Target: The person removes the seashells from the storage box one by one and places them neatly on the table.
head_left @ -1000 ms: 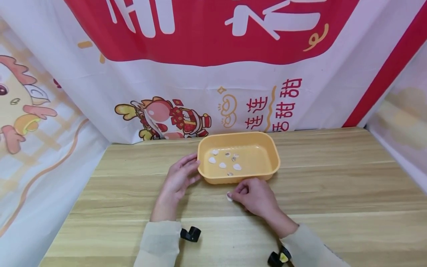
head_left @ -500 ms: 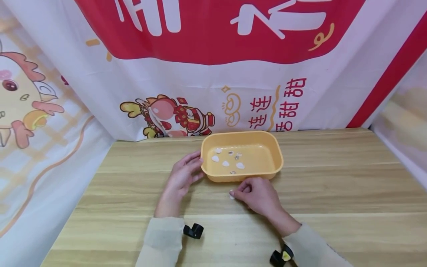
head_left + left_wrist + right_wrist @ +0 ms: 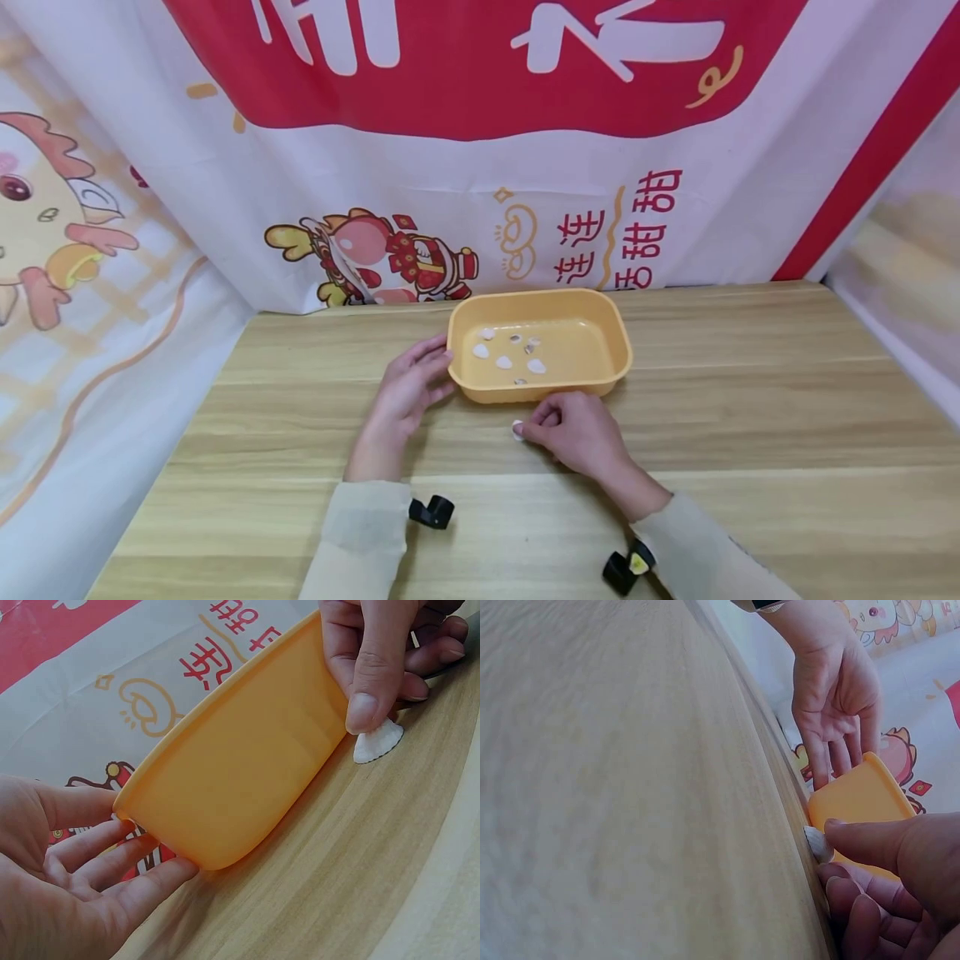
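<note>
- In the head view, just below centre, we see the right hand (image 3: 577, 429) pinching a white shell (image 3: 517, 430) between thumb and fingers.
- We find that shell just in front of the yellow tub (image 3: 588, 350); we cannot tell whether it touches the wooden table (image 3: 750, 400).
- Left of centre, we see the left hand (image 3: 408, 383) with fingers spread apart, touching the tub's left end.
- Inside the tub, mostly toward its left half, we see several small shells (image 3: 481, 352).
- Across the top of the frame, we see a red-and-white printed cloth (image 3: 465, 92).
</note>
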The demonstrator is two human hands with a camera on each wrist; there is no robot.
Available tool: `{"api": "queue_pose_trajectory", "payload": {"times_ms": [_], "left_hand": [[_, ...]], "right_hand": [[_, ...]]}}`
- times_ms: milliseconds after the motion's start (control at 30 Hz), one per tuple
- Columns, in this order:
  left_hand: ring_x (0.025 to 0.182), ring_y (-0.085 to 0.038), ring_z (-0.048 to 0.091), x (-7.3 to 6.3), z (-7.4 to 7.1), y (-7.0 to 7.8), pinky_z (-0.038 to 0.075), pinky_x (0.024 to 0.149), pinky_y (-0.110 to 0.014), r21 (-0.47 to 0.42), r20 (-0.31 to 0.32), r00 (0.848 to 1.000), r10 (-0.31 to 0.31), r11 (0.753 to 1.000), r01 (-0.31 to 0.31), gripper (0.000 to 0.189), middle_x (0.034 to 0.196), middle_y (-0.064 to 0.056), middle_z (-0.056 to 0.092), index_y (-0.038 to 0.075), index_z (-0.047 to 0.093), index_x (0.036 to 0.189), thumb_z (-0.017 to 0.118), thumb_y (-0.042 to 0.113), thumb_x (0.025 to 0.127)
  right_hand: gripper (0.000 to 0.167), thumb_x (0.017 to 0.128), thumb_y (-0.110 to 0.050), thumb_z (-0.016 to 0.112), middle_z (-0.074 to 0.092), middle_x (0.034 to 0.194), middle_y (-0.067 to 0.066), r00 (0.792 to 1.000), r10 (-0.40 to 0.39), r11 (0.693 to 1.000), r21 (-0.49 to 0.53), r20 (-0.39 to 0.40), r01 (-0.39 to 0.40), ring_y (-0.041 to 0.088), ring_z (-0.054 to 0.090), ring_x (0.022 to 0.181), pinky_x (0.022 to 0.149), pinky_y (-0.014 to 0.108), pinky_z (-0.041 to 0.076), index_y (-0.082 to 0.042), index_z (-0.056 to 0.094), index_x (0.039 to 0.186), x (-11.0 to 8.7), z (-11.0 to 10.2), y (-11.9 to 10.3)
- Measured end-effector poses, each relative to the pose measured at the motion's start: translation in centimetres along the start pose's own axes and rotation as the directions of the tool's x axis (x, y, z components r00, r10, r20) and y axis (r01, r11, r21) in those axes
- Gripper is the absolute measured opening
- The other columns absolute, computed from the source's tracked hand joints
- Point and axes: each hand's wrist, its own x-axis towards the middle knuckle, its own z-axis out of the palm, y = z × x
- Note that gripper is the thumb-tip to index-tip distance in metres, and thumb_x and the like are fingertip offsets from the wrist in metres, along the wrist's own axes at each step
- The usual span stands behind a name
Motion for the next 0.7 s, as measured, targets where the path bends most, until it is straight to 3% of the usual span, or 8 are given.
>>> {"api": "queue_pose_trajectory", "payload": {"times_ms": [367,700], "left_hand": [[0.14,-0.029,0.06,0.2,-0.2,0.1,0.055,0.117,-0.046,0.002,0.009,1.0,0.001,1.0,-0.001,0.052,0.16,-0.006,0.058,0.017,0.054,0.157,0.066,0.011,0.106],[0.141,-0.029,0.06,0.2,-0.2,0.0,0.054,0.118,-0.047,0.003,0.014,1.0,0.003,1.0,-0.003,0.052,0.159,-0.006,0.059,0.018,0.054,0.156,0.066,0.011,0.106]], "right_hand": [[0.024,0.086,-0.035,0.092,0.067,0.067,-0.006,1.0,-0.007,1.0,-0.011,-0.005,0.007,0.01,0.058,0.061,0.055,0.025,0.045,-0.02,0.076,0.076,0.2,0.0,-0.3],[0.021,0.086,-0.033,0.092,0.072,0.071,-0.004,0.998,0.008,0.997,0.079,0.055,-0.012,0.012,0.063,0.06,0.055,0.025,0.053,-0.018,0.078,0.084,-0.3,-1.2,-0.6]]}}
